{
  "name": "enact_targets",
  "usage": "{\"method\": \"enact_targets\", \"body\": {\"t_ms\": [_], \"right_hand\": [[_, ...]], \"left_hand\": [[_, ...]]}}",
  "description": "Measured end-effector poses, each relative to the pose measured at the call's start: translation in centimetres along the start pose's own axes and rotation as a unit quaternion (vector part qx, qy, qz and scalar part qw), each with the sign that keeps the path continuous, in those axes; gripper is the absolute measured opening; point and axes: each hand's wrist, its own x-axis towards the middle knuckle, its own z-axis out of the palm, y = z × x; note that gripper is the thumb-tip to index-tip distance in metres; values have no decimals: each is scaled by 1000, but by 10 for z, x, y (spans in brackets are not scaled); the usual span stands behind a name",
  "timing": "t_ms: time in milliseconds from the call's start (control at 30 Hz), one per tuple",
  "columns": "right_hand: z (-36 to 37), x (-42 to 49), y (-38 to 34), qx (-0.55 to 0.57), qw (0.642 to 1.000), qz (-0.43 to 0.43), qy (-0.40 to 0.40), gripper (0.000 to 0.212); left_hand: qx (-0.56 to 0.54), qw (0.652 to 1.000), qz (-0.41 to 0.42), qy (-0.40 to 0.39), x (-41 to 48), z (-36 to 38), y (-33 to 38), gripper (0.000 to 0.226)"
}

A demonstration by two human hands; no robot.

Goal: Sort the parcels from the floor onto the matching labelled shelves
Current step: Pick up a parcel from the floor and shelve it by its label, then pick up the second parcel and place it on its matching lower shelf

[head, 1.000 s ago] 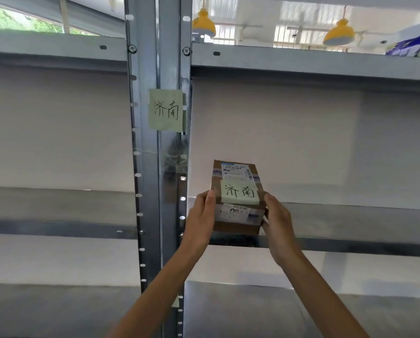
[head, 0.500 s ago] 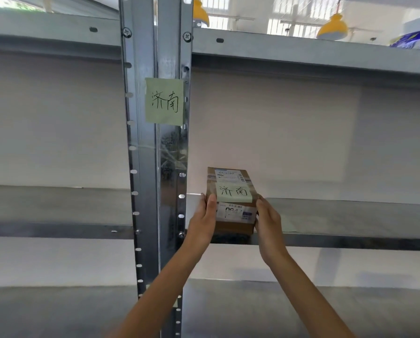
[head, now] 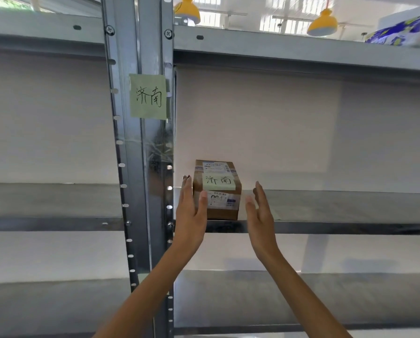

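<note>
A small brown cardboard parcel (head: 217,191) with a green handwritten note and white shipping labels sits on the grey metal shelf (head: 326,225), at its left end by the upright. A matching green note (head: 148,96) is taped to the steel upright above it. My left hand (head: 190,215) is flat, fingers straight, right beside the parcel's left side, thumb across its front corner. To the right of the parcel my right hand (head: 261,215) is spread, a small gap away from it.
The double steel upright (head: 140,167) stands just left of my left hand. More grey shelves run above (head: 301,48) and below (head: 301,298). A blue and white package (head: 399,32) lies on the top shelf at the far right.
The parcel went from held between both hands to resting on the shelf. Both hands have let go and opened, the right one moving away to the right.
</note>
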Motion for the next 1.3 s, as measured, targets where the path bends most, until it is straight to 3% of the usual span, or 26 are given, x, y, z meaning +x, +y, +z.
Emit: {"method": "enact_targets", "body": {"t_ms": [167,300,567,900,1300], "right_hand": [[-37,-15,-7,-72,994,-81,18,46],[-81,-28,-2,-105,990,-96,11,45],[-207,-71,6,-197,975,-79,69,40],[-385,-158,-1,-313,929,5,196,44],[-520,-225,12,-376,866,89,316,45]], "left_hand": [[84,988,127,37,-16,14,10,52],[151,973,175,31,-32,43,20,50],[184,954,224,-78,-77,152,58,54],[95,934,274,-210,-174,316,131,55],[12,883,337,-326,-248,459,190,52]]}}
